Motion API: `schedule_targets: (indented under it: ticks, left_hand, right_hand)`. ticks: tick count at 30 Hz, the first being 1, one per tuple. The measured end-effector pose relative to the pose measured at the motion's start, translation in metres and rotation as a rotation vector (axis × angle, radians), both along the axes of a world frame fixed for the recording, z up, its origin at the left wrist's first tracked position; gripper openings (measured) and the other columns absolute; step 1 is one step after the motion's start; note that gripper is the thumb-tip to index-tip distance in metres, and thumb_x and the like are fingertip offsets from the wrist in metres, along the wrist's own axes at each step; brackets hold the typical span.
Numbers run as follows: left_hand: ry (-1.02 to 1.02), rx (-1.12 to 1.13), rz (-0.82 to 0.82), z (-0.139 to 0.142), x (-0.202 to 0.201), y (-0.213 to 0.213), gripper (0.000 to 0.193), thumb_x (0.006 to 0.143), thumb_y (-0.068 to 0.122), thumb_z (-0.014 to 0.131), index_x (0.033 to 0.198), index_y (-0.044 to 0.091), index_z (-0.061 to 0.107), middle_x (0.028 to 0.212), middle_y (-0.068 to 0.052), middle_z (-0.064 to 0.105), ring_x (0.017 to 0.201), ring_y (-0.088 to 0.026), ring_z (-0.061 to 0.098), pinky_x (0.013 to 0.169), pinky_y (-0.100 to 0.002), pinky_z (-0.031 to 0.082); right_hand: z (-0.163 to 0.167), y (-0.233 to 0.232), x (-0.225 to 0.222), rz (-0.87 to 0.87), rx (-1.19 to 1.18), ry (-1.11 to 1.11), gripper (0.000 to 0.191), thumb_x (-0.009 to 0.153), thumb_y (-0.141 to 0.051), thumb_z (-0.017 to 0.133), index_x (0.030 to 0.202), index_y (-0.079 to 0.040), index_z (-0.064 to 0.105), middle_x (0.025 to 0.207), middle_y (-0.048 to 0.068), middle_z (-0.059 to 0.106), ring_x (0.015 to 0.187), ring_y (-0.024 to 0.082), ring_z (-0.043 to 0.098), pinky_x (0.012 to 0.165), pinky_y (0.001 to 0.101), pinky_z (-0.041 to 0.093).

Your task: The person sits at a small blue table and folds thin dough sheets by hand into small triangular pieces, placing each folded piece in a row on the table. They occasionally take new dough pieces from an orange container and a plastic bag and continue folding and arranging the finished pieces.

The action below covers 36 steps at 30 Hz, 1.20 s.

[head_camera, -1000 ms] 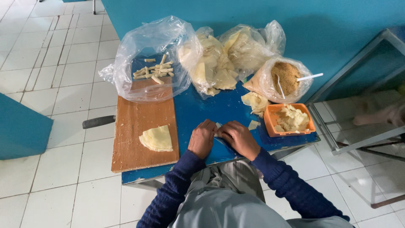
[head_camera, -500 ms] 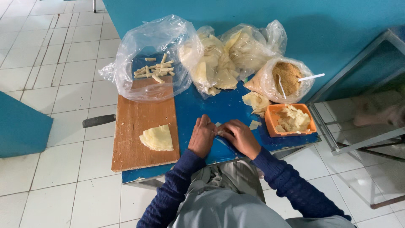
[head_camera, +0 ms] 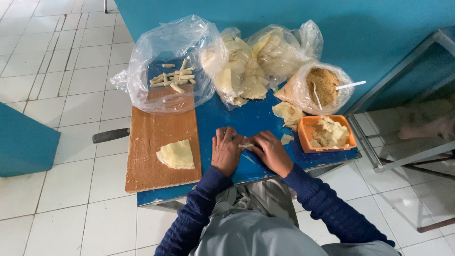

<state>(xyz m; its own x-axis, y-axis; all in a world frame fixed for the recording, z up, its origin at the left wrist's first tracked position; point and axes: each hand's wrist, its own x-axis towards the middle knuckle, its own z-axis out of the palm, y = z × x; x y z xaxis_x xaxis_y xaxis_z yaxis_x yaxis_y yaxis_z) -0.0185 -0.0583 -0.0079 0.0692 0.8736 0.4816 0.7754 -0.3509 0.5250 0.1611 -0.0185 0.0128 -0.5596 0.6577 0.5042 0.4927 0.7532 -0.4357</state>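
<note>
Both hands rest on the blue bench (head_camera: 222,118), close together at its near edge, with a small pale wrapper (head_camera: 246,146) pinched between them. The left hand (head_camera: 226,151) lies flat with its fingers spread and pointing away from the person, its fingertips touching the wrapper's left end. The right hand (head_camera: 271,152) comes in from the right, fingers curled down onto the wrapper's other end, so the two hands meet over it; how firmly either grips it cannot be told from this view. Just left of the hands a wooden board (head_camera: 151,142) lies on the bench, and on it sits a stack of folded pale wrappers (head_camera: 176,154), well clear of the hands. At the far end of the board an open clear plastic bag (head_camera: 166,61) holds a heap of small rolled sticks (head_camera: 173,78). Beside it, two more clear bags (head_camera: 258,57) are stuffed with pale sheets. To the right, another bag (head_camera: 317,87) holds a brown crumbly filling with a white spoon (head_camera: 350,85) sticking out. An orange tray (head_camera: 327,134) near the right hand is piled with pale scraps, and a few loose pieces (head_camera: 286,113) lie on the bench between it and the bags. A dark handle (head_camera: 110,135) pokes out from under the board on the left.
</note>
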Motion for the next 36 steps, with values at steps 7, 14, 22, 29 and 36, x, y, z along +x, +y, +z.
schedule_targets:
  ticks: [7, 14, 22, 29, 36]
  left_hand:
    - [-0.012, 0.045, 0.011, -0.002, -0.001, 0.001, 0.031, 0.072, 0.008, 0.080, 0.100, 0.013, 0.067, 0.121, -0.011, 0.055, 0.123, -0.036, 0.046, 0.097, -0.050, 0.038]
    - [0.044, 0.052, 0.047, -0.001, 0.003, 0.004, 0.030, 0.074, 0.009, 0.079, 0.101, 0.014, 0.068, 0.118, -0.009, 0.057, 0.125, -0.036, 0.047, 0.100, -0.050, 0.038]
    - [0.020, 0.075, 0.065, 0.001, 0.003, 0.004, 0.035, 0.074, 0.008, 0.077, 0.109, 0.011, 0.069, 0.116, -0.010, 0.058, 0.124, -0.036, 0.047, 0.100, -0.050, 0.038]
    - [0.147, 0.087, 0.116, -0.002, 0.005, 0.011, 0.025, 0.080, 0.007, 0.071, 0.104, 0.013, 0.069, 0.115, -0.010, 0.059, 0.124, -0.035, 0.048, 0.103, -0.050, 0.039]
    - [0.191, 0.085, 0.167, 0.009, -0.002, -0.011, 0.046, 0.078, -0.001, 0.064, 0.123, 0.010, 0.069, 0.124, -0.011, 0.061, 0.126, -0.034, 0.049, 0.099, -0.045, 0.045]
  right_hand:
    - [-0.001, 0.002, 0.002, -0.034, 0.051, -0.080, 0.015, 0.089, -0.014, 0.074, 0.100, -0.005, 0.071, 0.094, 0.010, 0.066, 0.095, 0.031, 0.061, 0.082, 0.0415, 0.051]
    - [0.000, 0.001, 0.002, -0.040, 0.047, -0.058, 0.021, 0.088, -0.014, 0.075, 0.108, -0.005, 0.072, 0.096, 0.010, 0.066, 0.096, 0.031, 0.061, 0.083, 0.0427, 0.051]
    - [0.000, 0.001, -0.002, -0.078, 0.097, -0.102, 0.015, 0.091, -0.008, 0.071, 0.106, -0.006, 0.071, 0.101, 0.009, 0.066, 0.099, 0.030, 0.060, 0.087, 0.0413, 0.051]
    - [0.008, -0.001, -0.002, -0.103, 0.154, -0.116, 0.046, 0.077, 0.006, 0.064, 0.121, -0.004, 0.072, 0.111, 0.011, 0.064, 0.103, 0.032, 0.058, 0.090, 0.0404, 0.051]
    - [0.002, 0.007, -0.010, -0.023, 0.213, -0.134, 0.031, 0.086, -0.005, 0.072, 0.116, -0.007, 0.068, 0.111, 0.009, 0.067, 0.104, 0.030, 0.060, 0.093, 0.0411, 0.051]
